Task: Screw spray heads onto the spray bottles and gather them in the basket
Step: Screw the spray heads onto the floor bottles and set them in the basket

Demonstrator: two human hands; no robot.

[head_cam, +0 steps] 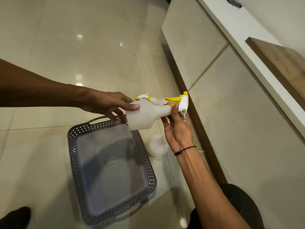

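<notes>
A white spray bottle (145,115) with a white-and-yellow spray head (180,101) on its neck lies sideways in the air above the far end of a grey perforated basket (74,156). My left hand (109,104) holds the bottle's base end, thumb on top. My right hand (176,128) grips the neck just under the spray head. Behind the bottle, a second spray head (145,97) with yellow parts lies on the floor. Another white bottle (156,147) stands on the floor right of the basket, partly hidden by my right hand. Nothing lies inside the basket.
Glossy beige floor tiles (82,55) surround the basket. A cream cabinet front (231,113) with a brown plinth runs along the right. A wooden board (283,63) sits on the white counter above. My knee in dark cloth (231,209) is at the bottom right.
</notes>
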